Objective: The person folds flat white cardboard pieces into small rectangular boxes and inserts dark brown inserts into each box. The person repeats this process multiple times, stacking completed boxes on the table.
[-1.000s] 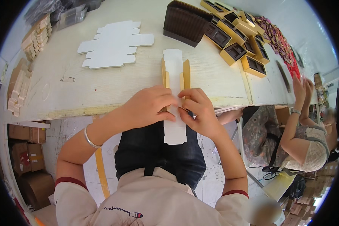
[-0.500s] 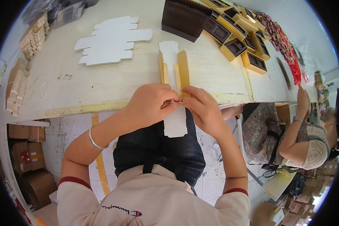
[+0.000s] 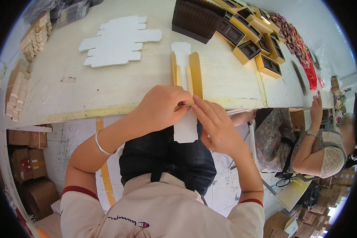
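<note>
A lane of table (image 3: 119, 87) is running left of the carton (image 3: 196, 75), between the white blanks (image 3: 119, 43) and the front edge (image 3: 87, 113). Brown trays (image 3: 196, 20) are standing beyond the carton, and gold boxes (image 3: 245, 31) are crowding their right.

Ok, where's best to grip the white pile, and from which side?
Probably by the right tab of the white pile, pinched top and bottom from the near side: it juts out narrower than the flat body, and the brown stack stands just past its right end.
</note>
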The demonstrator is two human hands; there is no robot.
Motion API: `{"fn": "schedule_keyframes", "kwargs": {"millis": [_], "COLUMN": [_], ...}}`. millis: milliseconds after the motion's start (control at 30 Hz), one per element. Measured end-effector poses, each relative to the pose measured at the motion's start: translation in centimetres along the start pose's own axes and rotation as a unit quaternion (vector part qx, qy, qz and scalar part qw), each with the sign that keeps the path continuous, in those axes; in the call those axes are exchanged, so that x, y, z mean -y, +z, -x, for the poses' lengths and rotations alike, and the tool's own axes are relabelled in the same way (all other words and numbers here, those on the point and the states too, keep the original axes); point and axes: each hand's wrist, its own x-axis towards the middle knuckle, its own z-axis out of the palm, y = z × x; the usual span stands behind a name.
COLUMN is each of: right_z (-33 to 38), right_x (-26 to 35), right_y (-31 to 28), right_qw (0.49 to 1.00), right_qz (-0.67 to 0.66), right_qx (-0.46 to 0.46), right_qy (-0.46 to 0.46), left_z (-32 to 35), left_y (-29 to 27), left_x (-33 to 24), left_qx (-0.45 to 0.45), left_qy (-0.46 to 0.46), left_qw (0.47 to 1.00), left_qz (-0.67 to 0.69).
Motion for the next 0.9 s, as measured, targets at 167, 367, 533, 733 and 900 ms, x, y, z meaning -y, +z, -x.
{"fn": "schedule_keyframes", "kwargs": {"millis": [167, 367, 533, 733, 900], "right_z": [0.1, -1.4, -1.9, -2.5, -3.0], "right_x": [-0.1, -1.2, -1.6, 0.0, 0.5], "right_y": [1.9, 3.9, 4.4, 3.4, 3.2], "right_qw": [0.994, 0.915, 0.86, 0.906, 0.975], "right_qz": [0.062, -0.326, -0.42, -0.269, 0.002], "right_qx": [-0.088, -0.189, -0.208, -0.181, -0.2], "right_qy": [-0.029, 0.146, 0.202, 0.273, 0.098], "left_z": [-0.2, -0.5, 0.7, 0.4, 0.4], "left_y": [-0.3, -3.3, -1.3, -0.1, 0.6], "left_x": [0.1, 0.4, 1.0, 0.6, 0.4], "left_qx": [0.032, 0.178, 0.053, -0.053, -0.086], "left_qy": [-0.038, -0.137, -0.117, -0.017, 0.006], "left_qw": [0.996, 0.93, 0.966, 0.992, 0.994], "left_qz": [0.078, 0.292, 0.223, 0.115, 0.066]}}
